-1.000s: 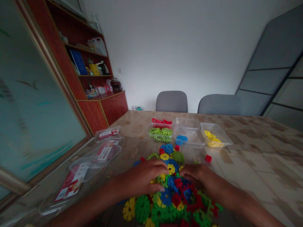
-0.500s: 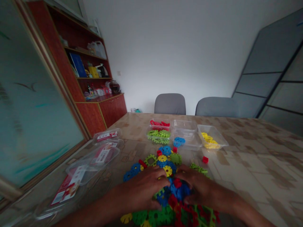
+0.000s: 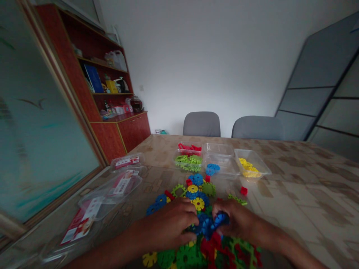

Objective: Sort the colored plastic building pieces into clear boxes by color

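"While both hands were over the heap of plastic pieces [image 3: 203,199], what did the right hand [image 3: 237,219] have?"

"It gripped a blue notched disc [image 3: 221,219] between thumb and fingers. The disc lay tilted in the gap of the pinch, partly covered by the hand. Another blue disc [image 3: 207,228] showed just left of it; whether the two were joined could not be told."

"And the left hand [image 3: 176,220]?"

"Its fingers were curved, thumb set apart below them, tips beside the blue pieces. Could not tell whether they gripped any."

"Surroundings?"

"A yellow notched disc [image 3: 198,204] lay just beyond the hands, between them. Green notched discs [image 3: 185,256] and red pieces [image 3: 210,244] lay on the near side. One red block [image 3: 244,191] sat apart on the table [image 3: 303,201], right of the heap. Farther off, a clear tub [image 3: 259,162] held yellow discs [image 3: 248,169]."
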A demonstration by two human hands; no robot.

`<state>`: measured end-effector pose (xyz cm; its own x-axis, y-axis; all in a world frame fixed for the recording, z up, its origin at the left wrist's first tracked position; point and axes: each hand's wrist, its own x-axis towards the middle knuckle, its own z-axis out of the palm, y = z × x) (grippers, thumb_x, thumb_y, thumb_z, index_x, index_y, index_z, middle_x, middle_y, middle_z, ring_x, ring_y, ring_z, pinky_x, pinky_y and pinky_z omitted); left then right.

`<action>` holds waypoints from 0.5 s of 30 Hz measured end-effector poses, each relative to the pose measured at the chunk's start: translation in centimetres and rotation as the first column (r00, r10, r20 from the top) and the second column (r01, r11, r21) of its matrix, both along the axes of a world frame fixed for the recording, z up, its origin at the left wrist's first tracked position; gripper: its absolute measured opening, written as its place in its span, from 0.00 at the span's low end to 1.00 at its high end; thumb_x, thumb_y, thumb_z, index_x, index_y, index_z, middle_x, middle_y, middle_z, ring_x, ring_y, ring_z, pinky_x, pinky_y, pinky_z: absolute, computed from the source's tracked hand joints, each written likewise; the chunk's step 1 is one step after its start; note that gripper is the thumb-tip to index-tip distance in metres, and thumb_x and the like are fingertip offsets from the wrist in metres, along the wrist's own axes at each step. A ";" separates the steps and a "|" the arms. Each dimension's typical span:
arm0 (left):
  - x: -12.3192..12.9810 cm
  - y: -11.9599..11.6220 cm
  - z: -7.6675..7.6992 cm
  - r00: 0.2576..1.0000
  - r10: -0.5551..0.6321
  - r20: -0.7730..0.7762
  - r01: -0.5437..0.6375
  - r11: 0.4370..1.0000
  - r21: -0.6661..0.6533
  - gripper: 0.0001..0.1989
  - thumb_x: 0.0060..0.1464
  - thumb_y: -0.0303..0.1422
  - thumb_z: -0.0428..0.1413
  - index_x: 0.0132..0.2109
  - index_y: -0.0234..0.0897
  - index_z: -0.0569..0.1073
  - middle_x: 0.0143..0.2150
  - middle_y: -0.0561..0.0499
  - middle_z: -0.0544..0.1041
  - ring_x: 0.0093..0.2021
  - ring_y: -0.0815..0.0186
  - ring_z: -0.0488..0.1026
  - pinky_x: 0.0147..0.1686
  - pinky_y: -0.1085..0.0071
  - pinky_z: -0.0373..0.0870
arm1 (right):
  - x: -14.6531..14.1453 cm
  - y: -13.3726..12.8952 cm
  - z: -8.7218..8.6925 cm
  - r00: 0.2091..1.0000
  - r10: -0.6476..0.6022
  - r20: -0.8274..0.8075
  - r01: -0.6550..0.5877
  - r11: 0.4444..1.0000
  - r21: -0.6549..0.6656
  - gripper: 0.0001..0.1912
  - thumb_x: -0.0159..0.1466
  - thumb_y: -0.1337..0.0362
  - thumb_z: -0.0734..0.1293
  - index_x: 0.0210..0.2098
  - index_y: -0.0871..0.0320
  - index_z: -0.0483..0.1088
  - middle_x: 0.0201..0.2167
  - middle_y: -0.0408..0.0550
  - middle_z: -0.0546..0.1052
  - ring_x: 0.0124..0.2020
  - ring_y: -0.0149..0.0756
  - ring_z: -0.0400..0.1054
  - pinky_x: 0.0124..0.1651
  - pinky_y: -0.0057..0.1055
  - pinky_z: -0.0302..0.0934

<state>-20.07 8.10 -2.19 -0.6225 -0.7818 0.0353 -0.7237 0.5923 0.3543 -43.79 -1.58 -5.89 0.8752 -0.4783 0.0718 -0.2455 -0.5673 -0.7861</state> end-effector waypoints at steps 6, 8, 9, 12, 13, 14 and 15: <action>-0.8 -0.3 0.8 1.000 0.020 0.016 -0.019 0.997 -0.078 0.09 0.61 0.28 0.53 0.31 0.37 0.69 0.32 0.51 0.73 0.36 0.64 0.71 0.37 0.69 0.63 | -0.2 -0.3 1.5 0.998 -0.058 0.010 0.059 0.998 -0.012 0.06 0.59 0.63 0.67 0.32 0.59 0.66 0.26 0.40 0.68 0.29 0.32 0.60 0.31 0.27 0.52; -0.7 -0.5 0.8 1.000 0.026 0.014 -0.025 0.997 -0.076 0.10 0.61 0.28 0.53 0.30 0.36 0.68 0.31 0.52 0.72 0.35 0.64 0.71 0.36 0.69 0.62 | 0.1 -0.3 1.6 0.996 -0.079 0.037 0.079 0.997 -0.016 0.06 0.60 0.62 0.67 0.33 0.59 0.67 0.27 0.40 0.68 0.29 0.32 0.60 0.32 0.27 0.53; -0.5 -0.5 0.8 1.000 0.025 0.011 -0.024 0.998 -0.063 0.09 0.61 0.28 0.54 0.30 0.36 0.68 0.31 0.52 0.73 0.35 0.64 0.71 0.36 0.70 0.62 | 0.3 -0.2 1.5 0.996 -0.080 0.046 0.081 0.997 -0.008 0.06 0.60 0.63 0.67 0.34 0.60 0.68 0.27 0.41 0.69 0.30 0.33 0.61 0.32 0.27 0.53; 0.4 -0.6 0.8 0.999 0.037 -0.014 -0.037 0.999 -0.020 0.05 0.60 0.28 0.55 0.34 0.36 0.70 0.35 0.51 0.74 0.40 0.63 0.72 0.42 0.69 0.62 | 1.1 0.3 0.5 0.997 -0.058 0.055 0.058 0.998 -0.004 0.05 0.59 0.66 0.67 0.35 0.59 0.70 0.29 0.41 0.72 0.30 0.33 0.64 0.33 0.27 0.55; 0.8 -0.7 0.9 0.999 0.048 -0.023 -0.049 0.999 -0.014 0.04 0.60 0.28 0.55 0.35 0.36 0.70 0.36 0.51 0.74 0.41 0.63 0.72 0.43 0.69 0.62 | 1.3 0.5 0.2 0.997 -0.060 0.040 0.061 0.998 -0.025 0.06 0.58 0.69 0.68 0.37 0.58 0.70 0.30 0.41 0.72 0.31 0.33 0.65 0.34 0.27 0.56; 1.2 -0.7 1.1 0.997 0.067 -0.030 -0.068 0.998 -0.012 0.03 0.60 0.28 0.55 0.36 0.36 0.70 0.36 0.51 0.74 0.42 0.62 0.72 0.44 0.69 0.62 | 1.4 0.7 -0.1 0.997 -0.071 0.017 0.071 0.996 -0.056 0.09 0.57 0.71 0.68 0.38 0.58 0.71 0.31 0.41 0.73 0.32 0.34 0.66 0.35 0.28 0.57; 1.6 -0.8 1.2 0.995 0.089 -0.035 -0.089 0.996 -0.012 0.03 0.61 0.28 0.54 0.36 0.36 0.70 0.37 0.51 0.74 0.42 0.63 0.72 0.44 0.70 0.62 | 1.5 1.0 -0.4 0.996 -0.086 -0.005 0.086 0.992 -0.090 0.13 0.56 0.72 0.69 0.41 0.57 0.71 0.34 0.42 0.74 0.34 0.35 0.67 0.37 0.29 0.58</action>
<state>-18.46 7.30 -0.98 -0.5486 -0.8335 0.0661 -0.7613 0.5306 0.3726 -42.27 -0.62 -6.30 0.8319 -0.5439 0.1105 -0.3029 -0.6117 -0.7308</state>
